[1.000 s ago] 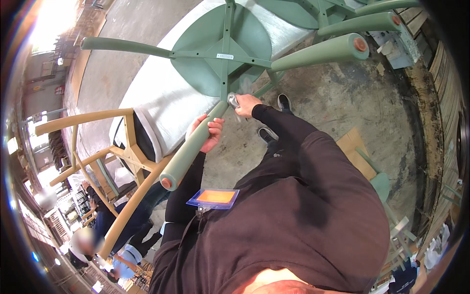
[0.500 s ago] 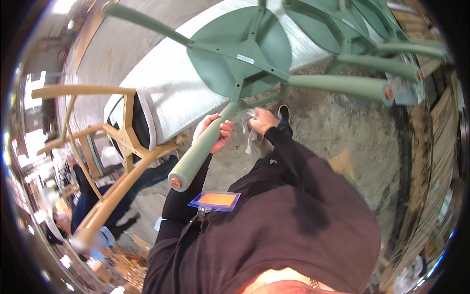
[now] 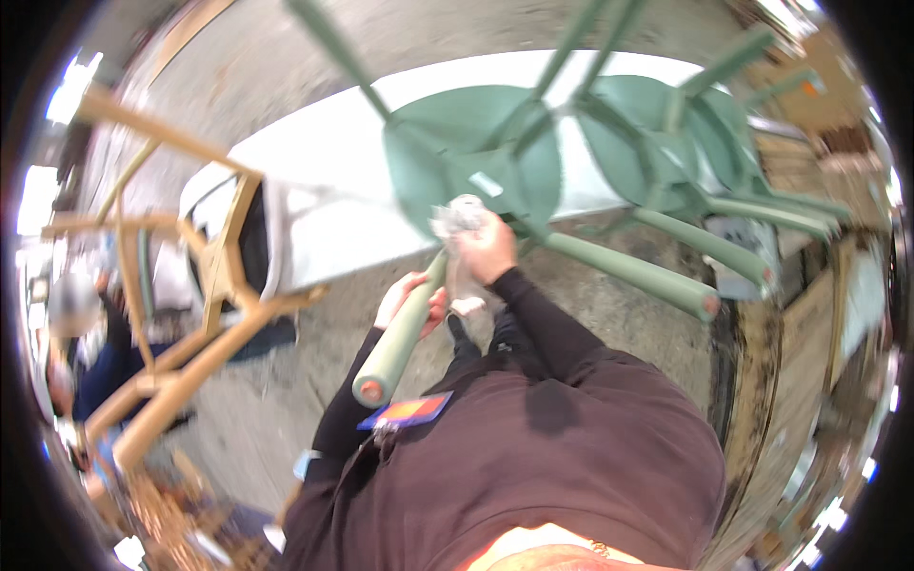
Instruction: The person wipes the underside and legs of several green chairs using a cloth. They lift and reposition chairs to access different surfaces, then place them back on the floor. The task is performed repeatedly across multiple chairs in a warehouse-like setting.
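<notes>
An upturned green stool (image 3: 424, 138) rests on its round seat on a white-covered surface, legs pointing up and outward. My left hand (image 3: 392, 300) is closed around its nearest leg (image 3: 398, 347), which slants toward me and ends in an orange-brown tip. In my right hand (image 3: 488, 249) is a crumpled pale grey cloth (image 3: 459, 217), pressed at the upper end of that leg, close to the seat's underside. The fingers of that hand are partly hidden by the cloth and blurred.
More upturned green stools (image 3: 624, 138) stand along the white-covered surface (image 3: 328, 233) to the right. At left is an upturned wooden chair (image 3: 228, 252) with a dark seat. Beyond it a person in dark clothes (image 3: 105, 376) is at work. Wooden boards (image 3: 762, 381) lie at right.
My right hand with the cloth has moved up from beside the leg to its seat end. My left hand still holds the leg. The whole view has shifted.
</notes>
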### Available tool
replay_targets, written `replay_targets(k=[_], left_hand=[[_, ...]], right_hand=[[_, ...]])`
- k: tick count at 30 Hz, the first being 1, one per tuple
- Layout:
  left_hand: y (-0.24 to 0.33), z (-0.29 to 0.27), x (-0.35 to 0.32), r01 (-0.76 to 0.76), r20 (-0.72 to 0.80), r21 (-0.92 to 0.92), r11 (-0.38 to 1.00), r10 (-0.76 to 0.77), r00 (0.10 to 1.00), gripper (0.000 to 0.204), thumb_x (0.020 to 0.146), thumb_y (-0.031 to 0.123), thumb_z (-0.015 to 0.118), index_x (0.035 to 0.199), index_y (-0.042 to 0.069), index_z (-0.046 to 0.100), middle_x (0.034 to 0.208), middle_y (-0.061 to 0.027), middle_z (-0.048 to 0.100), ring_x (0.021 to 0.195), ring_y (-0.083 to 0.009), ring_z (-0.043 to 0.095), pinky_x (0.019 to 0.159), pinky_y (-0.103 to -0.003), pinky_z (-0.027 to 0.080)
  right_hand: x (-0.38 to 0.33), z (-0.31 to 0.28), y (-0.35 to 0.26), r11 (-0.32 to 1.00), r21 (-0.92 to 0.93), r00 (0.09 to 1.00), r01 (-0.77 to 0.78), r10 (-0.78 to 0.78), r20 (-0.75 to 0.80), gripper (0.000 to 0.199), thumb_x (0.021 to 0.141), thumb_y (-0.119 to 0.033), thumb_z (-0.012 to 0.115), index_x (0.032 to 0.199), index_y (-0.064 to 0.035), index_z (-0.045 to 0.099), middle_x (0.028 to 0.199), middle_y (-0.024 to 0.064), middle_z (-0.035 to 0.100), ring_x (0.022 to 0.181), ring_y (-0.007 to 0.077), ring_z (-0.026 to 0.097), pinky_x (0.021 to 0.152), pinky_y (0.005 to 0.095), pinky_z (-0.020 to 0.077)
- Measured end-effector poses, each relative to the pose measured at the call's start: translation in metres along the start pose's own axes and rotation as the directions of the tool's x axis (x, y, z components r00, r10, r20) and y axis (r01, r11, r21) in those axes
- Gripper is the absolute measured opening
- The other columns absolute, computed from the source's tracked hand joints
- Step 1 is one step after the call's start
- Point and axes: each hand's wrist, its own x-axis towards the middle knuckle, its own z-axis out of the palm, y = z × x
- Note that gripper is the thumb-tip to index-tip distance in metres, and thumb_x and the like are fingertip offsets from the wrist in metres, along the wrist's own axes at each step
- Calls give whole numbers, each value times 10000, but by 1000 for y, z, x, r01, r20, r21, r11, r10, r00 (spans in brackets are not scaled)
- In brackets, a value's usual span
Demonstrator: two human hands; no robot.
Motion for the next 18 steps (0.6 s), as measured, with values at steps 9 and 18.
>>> replay_targets(k=[9, 18], left_hand=[[11, 2, 18, 75, -64, -63, 995, -79, 995, 410, 943, 258, 645, 1131, -81, 510, 957, -103, 559, 723, -164, 585, 618, -277, 497], [-4, -3, 4, 23, 9, -60, 998, -22, 1000, 378, 929, 83, 638, 1220, -121, 509, 1102, -196, 662, 901, -239, 682, 808, -345, 586]], right_hand=[[65, 109, -121, 791, -429, 827, 436, -164, 538, 893, 736, -463, 795, 1491, -108, 477, 1350, 240, 569, 1297, 428, 492, 1038, 522, 459], [-167, -164, 7, 793, -591, 985, 147, -63, 161, 351, 1011, -373, 517, 900, -56, 621, 855, 189, 647, 866, 409, 640, 753, 520, 503]])
